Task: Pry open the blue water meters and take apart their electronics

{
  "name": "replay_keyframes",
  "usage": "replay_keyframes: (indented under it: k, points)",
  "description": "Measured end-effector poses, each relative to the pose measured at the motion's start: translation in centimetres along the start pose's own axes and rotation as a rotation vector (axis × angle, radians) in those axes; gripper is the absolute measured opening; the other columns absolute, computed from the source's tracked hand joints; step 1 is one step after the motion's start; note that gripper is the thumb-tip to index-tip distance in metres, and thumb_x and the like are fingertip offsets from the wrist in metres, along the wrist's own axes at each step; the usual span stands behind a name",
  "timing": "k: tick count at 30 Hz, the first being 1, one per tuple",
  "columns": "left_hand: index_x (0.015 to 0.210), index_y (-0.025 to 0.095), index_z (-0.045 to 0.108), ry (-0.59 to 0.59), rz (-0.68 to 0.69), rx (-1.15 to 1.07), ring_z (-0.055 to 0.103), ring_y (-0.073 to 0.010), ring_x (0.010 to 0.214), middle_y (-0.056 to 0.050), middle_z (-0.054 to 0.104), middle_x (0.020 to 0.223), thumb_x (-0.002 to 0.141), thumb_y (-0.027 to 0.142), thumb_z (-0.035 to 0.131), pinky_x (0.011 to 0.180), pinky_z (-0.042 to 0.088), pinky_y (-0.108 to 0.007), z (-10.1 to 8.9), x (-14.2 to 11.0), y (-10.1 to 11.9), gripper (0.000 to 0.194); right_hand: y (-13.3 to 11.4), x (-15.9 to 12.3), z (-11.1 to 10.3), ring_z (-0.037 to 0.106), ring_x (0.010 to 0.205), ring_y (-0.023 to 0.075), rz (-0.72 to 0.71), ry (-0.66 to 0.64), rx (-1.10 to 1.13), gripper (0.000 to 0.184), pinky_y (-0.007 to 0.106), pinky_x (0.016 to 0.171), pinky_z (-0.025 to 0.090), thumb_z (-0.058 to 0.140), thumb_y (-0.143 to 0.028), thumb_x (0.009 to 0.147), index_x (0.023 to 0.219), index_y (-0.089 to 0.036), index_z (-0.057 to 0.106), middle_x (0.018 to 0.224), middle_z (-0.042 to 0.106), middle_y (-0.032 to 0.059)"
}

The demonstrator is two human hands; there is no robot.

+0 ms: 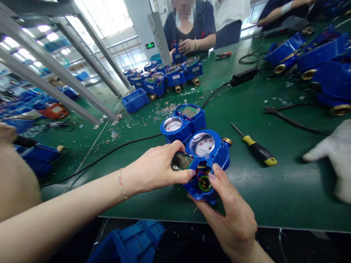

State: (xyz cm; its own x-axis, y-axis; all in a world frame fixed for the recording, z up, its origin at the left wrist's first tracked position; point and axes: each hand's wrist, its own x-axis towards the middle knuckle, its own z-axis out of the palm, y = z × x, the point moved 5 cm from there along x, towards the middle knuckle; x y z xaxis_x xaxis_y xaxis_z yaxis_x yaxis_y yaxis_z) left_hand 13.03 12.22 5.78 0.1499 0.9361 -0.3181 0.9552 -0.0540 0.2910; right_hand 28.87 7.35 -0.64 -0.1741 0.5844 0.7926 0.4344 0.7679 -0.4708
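A blue water meter (221, 149) with a round dial stands at the table's near side, its housing uncovered so that wires show inside. My left hand (156, 166) grips a small circuit board with a display (181, 160) between thumb and fingers, at the left of the housing. Around the near right side of the meter wraps my right hand (233, 204), its thumb and index fingertip by the open compartment with red and yellow wires. Directly behind, touching or nearly so, is a second blue water meter (199, 120) with its display in place.
A black and yellow screwdriver (259, 149) lies to the right, near a white glove (340, 157). Several blue meters stand at the back and far right. A small blue bin (135, 100), cables and scattered bits lie beyond. A co-worker (189, 36) sits opposite.
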Motion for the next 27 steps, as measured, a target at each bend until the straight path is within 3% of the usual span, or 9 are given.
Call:
replay_keyframes:
  k: [4,8,10,14,17,21,23,27]
  points:
    - [0.101,0.022,0.050,0.075,-0.020,0.070,0.060,-0.0231,0.076,-0.003,0.062,0.085,0.077,0.059,0.049,0.067,0.044,-0.033,-0.4,-0.8,1.0,0.044,-0.1,0.2,-0.4,0.057,0.108,0.0214,0.020,0.007,-0.040,0.042,0.029,0.098,0.046,0.074,-0.015,0.078,0.112,0.000,0.055,0.117,0.058,0.0192]
    - [0.109,0.024,0.049,0.237,-0.020,0.074,0.061,-0.0252,0.083,-0.005,0.062,0.094,0.075,0.056,0.054,0.075,0.048,-0.041,-0.2,-2.4,0.8,0.047,-0.7,0.6,-0.4,0.055,0.111,0.0235,-0.018,0.002,-0.062,0.033,0.032,0.095,0.047,0.065,-0.016,0.085,0.111,0.003,0.054,0.117,0.057,0.0219]
    - [0.115,0.026,0.044,0.295,-0.021,-0.054,0.062,-0.0239,0.090,-0.004,0.062,0.101,0.074,0.048,0.060,0.082,0.049,-0.042,0.5,-3.0,-0.4,0.050,-1.2,0.6,-0.3,0.054,0.112,0.0250,-0.060,-0.017,-0.065,0.025,0.038,0.096,0.045,0.060,-0.016,0.089,0.108,0.001,0.056,0.115,0.058,0.0209]
    - [0.117,0.029,0.040,0.363,-0.026,-0.471,0.057,-0.0212,0.110,-0.004,0.056,0.115,0.069,0.035,0.072,0.095,0.048,-0.038,2.0,-3.6,-3.9,0.058,-1.1,1.6,-0.9,0.056,0.106,0.0215,-0.069,-0.009,0.005,0.019,0.041,0.099,0.040,0.062,-0.025,0.088,0.101,-0.011,0.061,0.104,0.062,0.0097]
    - [0.119,0.032,0.042,0.408,0.057,-0.635,0.051,-0.0213,0.119,-0.004,0.051,0.124,0.066,0.027,0.076,0.099,0.046,-0.035,2.4,-3.9,-5.6,0.063,0.7,3.6,-1.8,0.048,0.116,0.0274,-0.036,-0.045,0.087,0.044,0.049,0.102,0.038,0.074,-0.038,0.077,0.108,-0.013,0.057,0.115,0.054,0.0135]
    - [0.125,0.036,0.042,0.383,0.198,-0.524,0.045,-0.0231,0.125,-0.004,0.046,0.129,0.067,0.019,0.075,0.106,0.040,-0.038,2.3,-4.0,-6.4,0.069,2.7,5.9,-0.3,0.038,0.125,0.0337,-0.066,-0.417,0.104,0.095,0.052,0.103,0.037,0.091,-0.037,0.046,0.127,-0.016,0.047,0.136,0.039,0.0165]
    - [0.131,0.037,0.038,0.358,0.220,-0.404,0.040,-0.0241,0.129,-0.005,0.043,0.132,0.069,0.017,0.071,0.108,0.037,-0.043,2.3,-3.9,-6.4,0.072,2.7,5.9,0.8,0.044,0.120,0.0308,-0.088,-0.537,0.110,0.096,0.047,0.101,0.041,0.091,-0.031,0.044,0.128,-0.018,0.047,0.133,0.044,0.0151]
    - [0.135,0.032,0.033,0.297,0.097,-0.411,0.038,-0.0257,0.130,-0.007,0.037,0.137,0.069,0.025,0.072,0.109,0.037,-0.044,3.0,-3.7,-6.2,0.078,1.3,4.6,2.2,0.048,0.113,0.0298,-0.126,-0.498,0.107,0.082,0.046,0.101,0.038,0.087,-0.026,0.050,0.122,-0.016,0.050,0.124,0.049,0.0172]
